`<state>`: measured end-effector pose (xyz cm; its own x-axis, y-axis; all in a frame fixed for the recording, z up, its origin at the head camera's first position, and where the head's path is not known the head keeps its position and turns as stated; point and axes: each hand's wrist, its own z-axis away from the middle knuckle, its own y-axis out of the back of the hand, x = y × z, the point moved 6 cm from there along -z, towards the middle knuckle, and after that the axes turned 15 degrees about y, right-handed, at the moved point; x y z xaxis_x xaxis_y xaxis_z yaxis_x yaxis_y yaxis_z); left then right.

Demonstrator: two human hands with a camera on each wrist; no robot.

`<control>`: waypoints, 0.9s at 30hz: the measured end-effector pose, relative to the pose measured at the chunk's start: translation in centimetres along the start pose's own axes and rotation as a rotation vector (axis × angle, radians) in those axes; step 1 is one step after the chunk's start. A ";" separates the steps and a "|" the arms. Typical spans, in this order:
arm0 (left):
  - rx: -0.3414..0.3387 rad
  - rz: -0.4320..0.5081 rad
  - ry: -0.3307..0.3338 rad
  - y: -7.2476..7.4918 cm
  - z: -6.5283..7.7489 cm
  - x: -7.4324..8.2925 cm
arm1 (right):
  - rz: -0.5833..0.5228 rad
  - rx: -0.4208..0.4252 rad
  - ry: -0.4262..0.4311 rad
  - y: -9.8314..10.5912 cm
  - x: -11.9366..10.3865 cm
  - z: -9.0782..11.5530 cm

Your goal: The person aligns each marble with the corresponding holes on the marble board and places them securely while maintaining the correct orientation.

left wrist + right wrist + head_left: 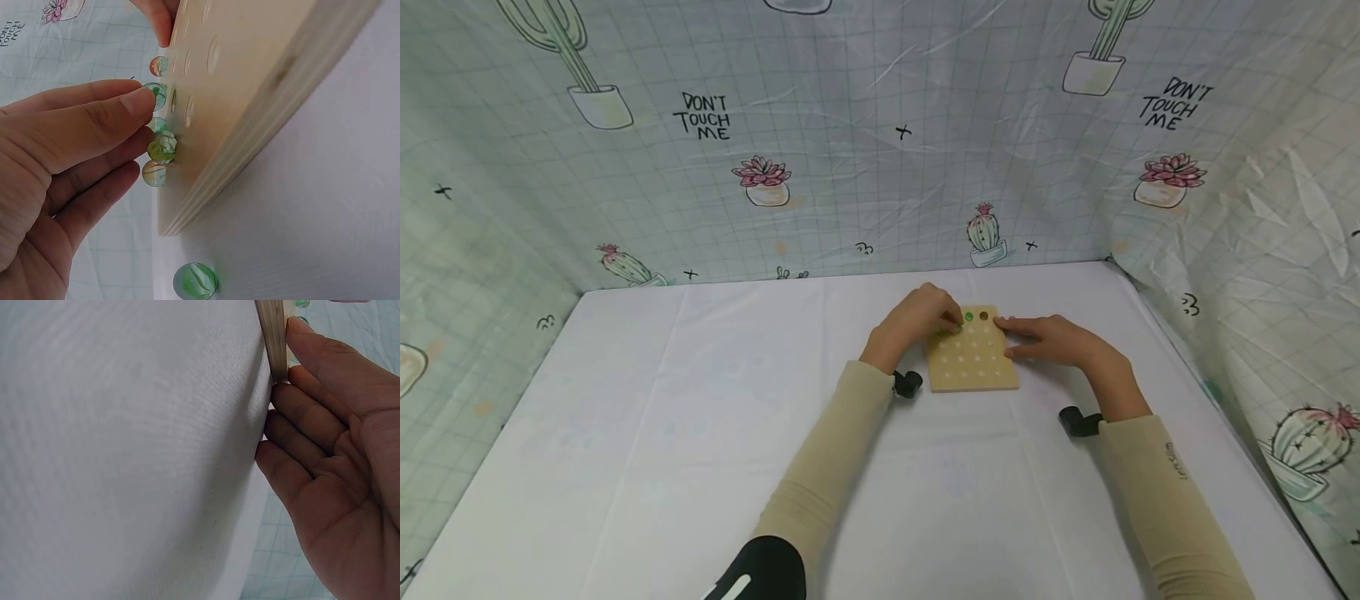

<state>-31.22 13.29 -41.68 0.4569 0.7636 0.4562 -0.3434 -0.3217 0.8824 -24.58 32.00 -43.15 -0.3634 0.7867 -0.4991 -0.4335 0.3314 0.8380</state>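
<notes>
A pale wooden board [973, 382] with rows of round hollows lies flat on the white table. My left hand [916, 323] is over its far left part, pinching a green-swirled marble [156, 97] between thumb and index finger. Several marbles sit in the far hollows, among them a yellow-green marble [164, 148], an orange-tinted marble [154, 175] and a brownish marble [983, 316]. Beside the board, a loose green marble [195, 281] rests on the cloth. My right hand [1054, 340] touches the board's right edge with loosely extended fingers; its thumb lies against the board's rim.
White cloth covers the table [722, 433]. A patterned curtain [865, 167] with cactus drawings hangs behind it and along both sides. Small black wrist devices are on the left wrist [907, 384] and right wrist [1078, 422].
</notes>
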 end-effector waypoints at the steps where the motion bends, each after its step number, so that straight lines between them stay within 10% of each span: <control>1: -0.002 0.001 -0.001 0.0 0.0 0.0 | -0.004 0.002 -0.001 0.0 0.0 0.0; 27: 0.008 0.040 -0.022 2.2 2.3 -2.1 | -0.006 0.008 -0.002 -0.1 0.0 0.0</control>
<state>-31.07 9.67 -40.45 0.4607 0.7377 0.4935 -0.3550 -0.3565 0.8642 -24.53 31.99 -43.20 -0.3589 0.7857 -0.5038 -0.4293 0.3403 0.8366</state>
